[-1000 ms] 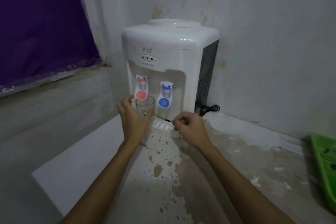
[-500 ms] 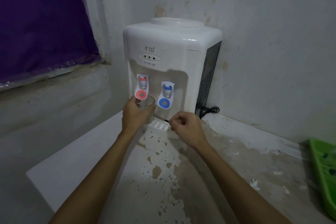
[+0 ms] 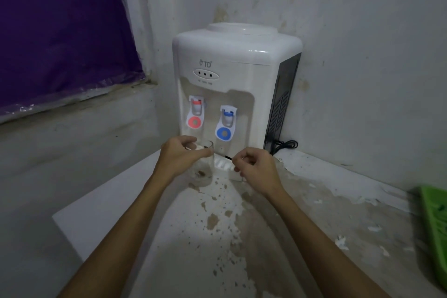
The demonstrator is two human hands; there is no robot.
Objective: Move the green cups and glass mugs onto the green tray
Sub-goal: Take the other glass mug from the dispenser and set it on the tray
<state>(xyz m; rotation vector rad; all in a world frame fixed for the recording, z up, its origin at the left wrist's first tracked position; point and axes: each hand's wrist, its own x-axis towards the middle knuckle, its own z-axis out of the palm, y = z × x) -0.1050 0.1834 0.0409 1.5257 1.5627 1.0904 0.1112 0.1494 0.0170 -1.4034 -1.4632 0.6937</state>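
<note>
My left hand (image 3: pixel 179 156) grips a clear glass mug (image 3: pixel 204 167) by its rim and upper wall, holding it just in front of the white water dispenser (image 3: pixel 232 80), below the red tap (image 3: pixel 195 113). My right hand (image 3: pixel 256 167) hovers to the right of the mug, fingers curled, pinching a thin dark stick-like object that I cannot identify. A sliver of the green tray (image 3: pixel 435 232) shows at the far right edge of the counter. No green cups are in view.
The dispenser stands in the wall corner with a blue tap (image 3: pixel 226 123), a white drip tray (image 3: pixel 223 164) and a black cord (image 3: pixel 284 145) beside it. The worn, stained counter (image 3: pixel 242 237) stretches toward the tray. A purple covered window is at the upper left.
My left hand has pulled the glass mug down and away from under the red tap toward me. My right hand stayed near the drip tray, lifted slightly.
</note>
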